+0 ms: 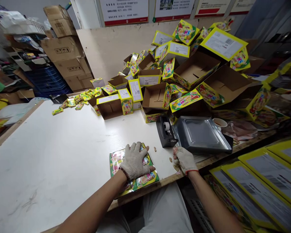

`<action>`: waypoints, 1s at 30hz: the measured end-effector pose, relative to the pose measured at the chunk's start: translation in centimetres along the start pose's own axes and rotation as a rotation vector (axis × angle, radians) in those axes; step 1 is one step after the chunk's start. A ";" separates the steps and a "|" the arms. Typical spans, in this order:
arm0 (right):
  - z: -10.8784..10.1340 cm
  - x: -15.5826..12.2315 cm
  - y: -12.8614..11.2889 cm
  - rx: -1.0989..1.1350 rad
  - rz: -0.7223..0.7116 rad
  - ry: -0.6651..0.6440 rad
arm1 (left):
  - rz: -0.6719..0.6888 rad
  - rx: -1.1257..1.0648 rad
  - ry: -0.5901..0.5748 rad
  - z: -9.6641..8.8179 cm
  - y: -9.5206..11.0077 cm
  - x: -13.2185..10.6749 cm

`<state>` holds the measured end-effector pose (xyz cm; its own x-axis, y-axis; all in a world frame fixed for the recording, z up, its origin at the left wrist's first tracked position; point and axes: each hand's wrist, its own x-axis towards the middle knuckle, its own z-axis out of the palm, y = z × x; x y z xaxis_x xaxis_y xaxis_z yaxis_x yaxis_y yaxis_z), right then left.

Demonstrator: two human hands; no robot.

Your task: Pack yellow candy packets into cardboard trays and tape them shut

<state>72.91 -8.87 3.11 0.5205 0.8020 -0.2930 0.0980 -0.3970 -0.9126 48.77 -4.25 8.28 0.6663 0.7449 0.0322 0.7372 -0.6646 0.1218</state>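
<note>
My left hand, in a knitted glove with bare fingertips, lies with fingers spread on a flat, shiny block of colourful green and yellow packs at the table's front edge. Further right, my right hand, gloved the same way, is closed with its fingers curled in. Whatever it pinches, if anything, is hidden or too small to name. Just beyond it stands a black tape dispenser with a roll inside. Small tan scraps lie beside the right hand.
A grey box with a clear plastic top sits right of the dispenser. Open yellow cartons are heaped along the back, small yellow packs to their left. Large yellow boxes stand at lower right. A white cup is near the right edge.
</note>
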 end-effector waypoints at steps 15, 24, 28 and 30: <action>2.2 1.8 -9.0 -0.416 -0.179 -1.142 | 0.020 0.000 0.031 0.5 -0.3 0.1; 5.1 4.6 -5.9 -0.479 -0.147 -1.233 | 0.029 0.015 0.093 1.0 -0.5 0.0; 5.8 4.2 -3.1 -0.370 -0.083 -1.176 | 0.023 -0.004 0.077 1.0 -0.5 0.1; 6.4 3.1 -1.5 -0.305 -0.053 -1.116 | 0.025 -0.010 0.075 0.8 -0.4 0.1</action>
<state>68.99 -2.92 1.77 -0.5139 0.7079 -0.4845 0.3772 -0.3207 -0.8688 48.64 -3.90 7.45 0.6741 0.7304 0.1098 0.7189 -0.6829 0.1297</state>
